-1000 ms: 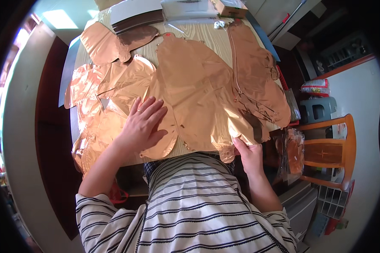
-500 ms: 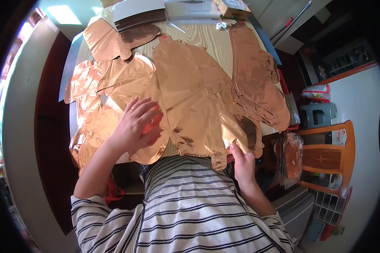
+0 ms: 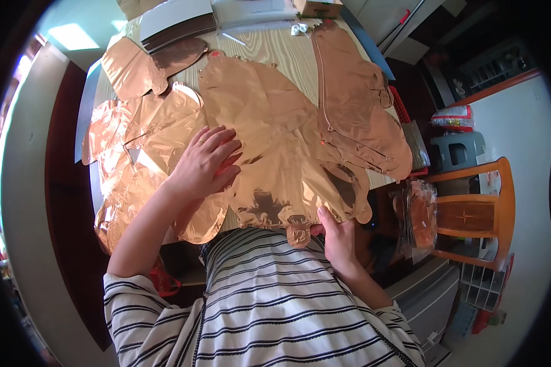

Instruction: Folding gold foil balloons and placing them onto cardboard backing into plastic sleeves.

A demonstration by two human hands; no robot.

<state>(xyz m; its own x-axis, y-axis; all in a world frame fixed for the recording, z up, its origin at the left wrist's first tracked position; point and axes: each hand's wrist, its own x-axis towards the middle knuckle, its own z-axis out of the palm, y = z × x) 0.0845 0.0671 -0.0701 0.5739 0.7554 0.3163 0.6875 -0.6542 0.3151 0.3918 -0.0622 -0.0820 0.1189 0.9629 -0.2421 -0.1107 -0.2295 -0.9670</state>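
A large flat foil balloon [image 3: 257,122], shiny copper-gold, lies across the middle of the table with its near edge by my waist. My right hand [image 3: 339,240] pinches that edge, thumb on top and fingers beneath, just right of a small tab. My left hand [image 3: 208,160], fingers outstretched, hovers over or rests lightly on the balloon's left side; I cannot tell if it touches. Beside it, more crumpled foil pieces [image 3: 119,177] spread to the left. Another flat foil balloon [image 3: 352,92] lies to the right, with a thin cord along it.
At the far edge of the wooden table [image 3: 275,46] stand a stack of grey-white boards [image 3: 176,21], clear plastic packaging [image 3: 254,17] and a cardboard box [image 3: 318,7]. A wooden chair [image 3: 468,214] with plastic-wrapped foil packs [image 3: 421,214] stands to the right, near a grey stool [image 3: 458,150].
The balloon's raised near-right edge now lies flatter, with my right hand still on it. My left hand has come lower toward the foil. The whole view has shifted slightly.
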